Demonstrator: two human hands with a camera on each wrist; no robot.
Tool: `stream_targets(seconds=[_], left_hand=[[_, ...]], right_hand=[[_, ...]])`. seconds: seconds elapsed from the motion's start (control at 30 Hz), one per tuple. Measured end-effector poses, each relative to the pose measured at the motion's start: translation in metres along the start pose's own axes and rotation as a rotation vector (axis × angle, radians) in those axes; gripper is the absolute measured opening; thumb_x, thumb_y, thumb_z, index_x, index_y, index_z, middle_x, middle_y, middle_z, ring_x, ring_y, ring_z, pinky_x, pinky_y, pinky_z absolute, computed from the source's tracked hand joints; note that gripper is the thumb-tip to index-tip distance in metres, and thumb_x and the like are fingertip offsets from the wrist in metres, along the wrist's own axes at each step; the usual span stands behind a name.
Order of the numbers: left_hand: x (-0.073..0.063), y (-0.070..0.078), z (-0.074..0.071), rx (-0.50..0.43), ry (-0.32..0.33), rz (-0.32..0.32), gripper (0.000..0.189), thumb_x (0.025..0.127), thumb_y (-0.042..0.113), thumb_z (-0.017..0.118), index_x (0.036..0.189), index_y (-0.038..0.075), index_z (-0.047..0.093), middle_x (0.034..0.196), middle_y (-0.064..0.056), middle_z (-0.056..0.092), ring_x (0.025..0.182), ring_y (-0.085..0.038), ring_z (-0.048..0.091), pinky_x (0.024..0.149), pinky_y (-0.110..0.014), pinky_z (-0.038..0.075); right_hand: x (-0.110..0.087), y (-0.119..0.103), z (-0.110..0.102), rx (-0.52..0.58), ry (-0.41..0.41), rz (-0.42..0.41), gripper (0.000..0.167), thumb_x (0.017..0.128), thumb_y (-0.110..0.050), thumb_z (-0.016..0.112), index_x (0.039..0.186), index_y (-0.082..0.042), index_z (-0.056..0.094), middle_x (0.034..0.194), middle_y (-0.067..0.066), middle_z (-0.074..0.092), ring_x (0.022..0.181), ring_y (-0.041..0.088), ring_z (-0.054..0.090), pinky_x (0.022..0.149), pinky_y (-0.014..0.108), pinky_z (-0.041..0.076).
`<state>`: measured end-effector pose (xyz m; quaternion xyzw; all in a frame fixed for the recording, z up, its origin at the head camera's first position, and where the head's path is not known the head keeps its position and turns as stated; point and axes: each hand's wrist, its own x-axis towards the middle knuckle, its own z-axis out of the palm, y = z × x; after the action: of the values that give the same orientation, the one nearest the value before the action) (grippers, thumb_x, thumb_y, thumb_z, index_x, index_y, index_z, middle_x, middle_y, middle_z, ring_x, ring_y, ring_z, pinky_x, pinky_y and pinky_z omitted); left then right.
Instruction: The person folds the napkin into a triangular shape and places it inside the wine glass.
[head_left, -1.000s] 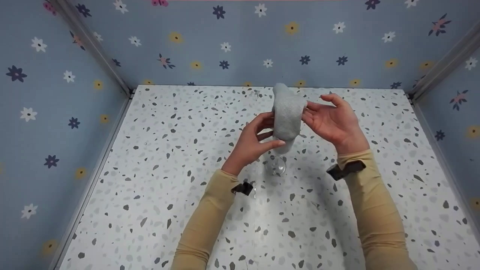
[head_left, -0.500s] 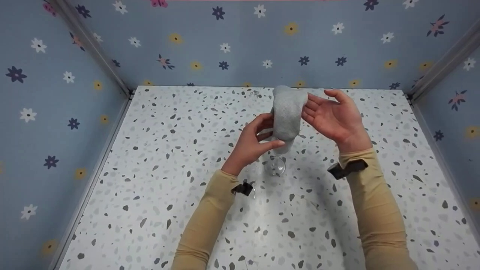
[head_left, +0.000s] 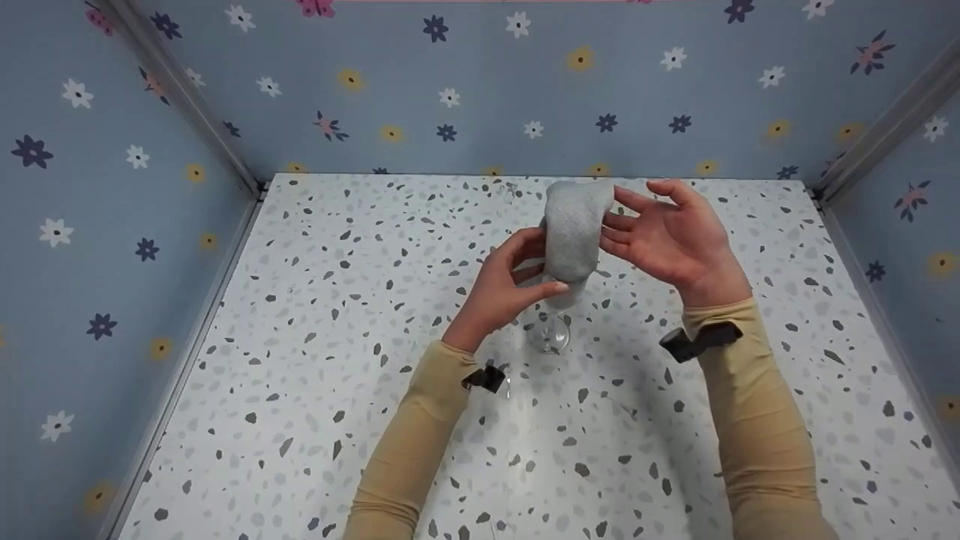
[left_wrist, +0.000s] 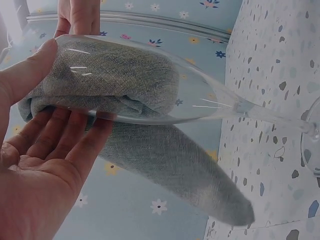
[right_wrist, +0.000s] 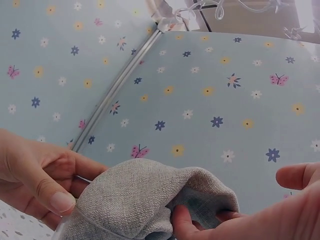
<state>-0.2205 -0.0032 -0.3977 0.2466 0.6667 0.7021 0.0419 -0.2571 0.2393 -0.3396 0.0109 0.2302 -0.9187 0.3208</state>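
Observation:
A clear stemmed glass (left_wrist: 270, 114) has a grey cloth (head_left: 574, 225) stuffed in its bowl. Part of the cloth spills over the rim and hangs down outside, as the left wrist view shows. My left hand (head_left: 506, 289) holds the bowl near the rim, thumb on one side and fingers on the other. With its palm up, my right hand (head_left: 679, 244) touches the cloth at the rim. In the right wrist view its fingers (right_wrist: 185, 222) reach under a cloth fold, thumb apart. Whether the glass foot (head_left: 551, 334) touches the table cannot be told.
The speckled white table (head_left: 337, 375) lies under both arms. Blue flowered panels (head_left: 480, 82) enclose it at the back and both sides. Dark wrist cameras (head_left: 701, 341) are strapped over the tan sleeves.
The cloth's top end has sunk a little and looks flatter. My right hand has moved slightly up and right, its fingers now more spread. The left hand keeps its hold on the glass.

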Motion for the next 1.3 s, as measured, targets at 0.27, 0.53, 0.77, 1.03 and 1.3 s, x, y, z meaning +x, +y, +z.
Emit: stream_targets(seconds=[0.27, 0.53, 0.77, 1.03, 1.3], left_hand=[[0.0, 0.0, 0.0, -0.003, -0.001, 0.022, 0.063, 0.081, 0.001, 0.075, 0.136, 0.001, 0.045, 0.13, -0.012, 0.052, 0.119, -0.022, 0.052, 0.098, -0.036, 0.044], [0.001, 0.001, 0.0, 0.014, 0.004, 0.02, 0.063, 0.08, 0.002, 0.076, 0.136, 0.002, 0.046, 0.128, -0.011, 0.054, 0.117, -0.021, 0.053, 0.096, -0.035, 0.045], [0.003, -0.007, -0.001, 0.039, 0.005, 0.013, 0.064, 0.08, 0.005, 0.077, 0.136, 0.005, 0.047, 0.126, -0.008, 0.055, 0.116, -0.018, 0.053, 0.096, -0.034, 0.046], [0.0, 0.002, 0.0, 0.048, -0.003, 0.013, 0.062, 0.081, 0.003, 0.076, 0.136, 0.003, 0.047, 0.126, -0.01, 0.055, 0.117, -0.019, 0.053, 0.096, -0.035, 0.045], [0.001, 0.002, -0.001, 0.03, -0.009, 0.006, 0.061, 0.081, 0.003, 0.076, 0.136, 0.002, 0.047, 0.128, -0.011, 0.054, 0.118, -0.02, 0.053, 0.098, -0.035, 0.044]], right_hand=[[0.005, 0.002, -0.007, 0.045, -0.057, 0.047, 0.054, 0.101, -0.026, 0.041, 0.147, -0.003, 0.025, 0.148, 0.025, 0.023, 0.139, 0.035, 0.023, 0.113, 0.043, 0.019], [0.009, 0.005, -0.005, 0.098, -0.06, -0.023, 0.058, 0.099, -0.025, 0.043, 0.149, -0.006, 0.022, 0.152, 0.021, 0.022, 0.139, 0.033, 0.025, 0.112, 0.043, 0.022], [0.01, 0.006, -0.002, 0.094, -0.101, -0.064, 0.053, 0.097, -0.025, 0.044, 0.143, -0.003, 0.03, 0.147, 0.02, 0.032, 0.136, 0.03, 0.031, 0.111, 0.041, 0.024], [0.013, 0.007, 0.004, -0.107, -0.116, -0.144, 0.041, 0.102, -0.017, 0.037, 0.14, -0.001, 0.035, 0.137, 0.02, 0.043, 0.127, 0.03, 0.041, 0.105, 0.039, 0.033], [0.01, 0.008, 0.017, -0.141, -0.164, -0.156, 0.046, 0.102, -0.019, 0.037, 0.145, -0.005, 0.031, 0.138, 0.02, 0.041, 0.124, 0.031, 0.039, 0.101, 0.043, 0.035]])
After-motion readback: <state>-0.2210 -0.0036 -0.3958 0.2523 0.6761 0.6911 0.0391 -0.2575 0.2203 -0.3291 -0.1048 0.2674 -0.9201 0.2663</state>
